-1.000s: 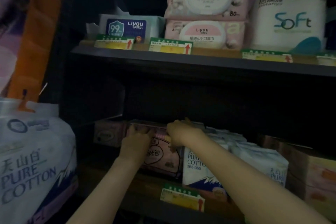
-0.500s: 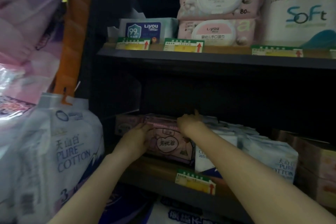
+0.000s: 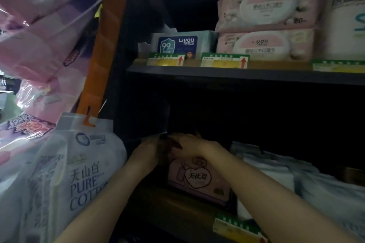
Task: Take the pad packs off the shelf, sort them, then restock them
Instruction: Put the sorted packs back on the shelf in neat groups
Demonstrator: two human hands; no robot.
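Dim lower shelf (image 3: 177,201): pink pad pack (image 3: 199,181) under both hands' fingertips.

Dark gap above pink pack (image 3: 199,179) open; white packs (image 3: 276,169) crowd right.

On the lower shelf (image 3: 177,201), the pad pack (image 3: 199,179) stands near the left end, other packs (image 3: 280,171) to its right.

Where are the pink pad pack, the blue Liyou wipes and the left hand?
Pink pad pack (image 3: 199,178): head view, on its printed heart label.
Blue Liyou wipes (image 3: 177,44): head view, on the blue front label.
Left hand (image 3: 145,153): head view, on the back of the hand.
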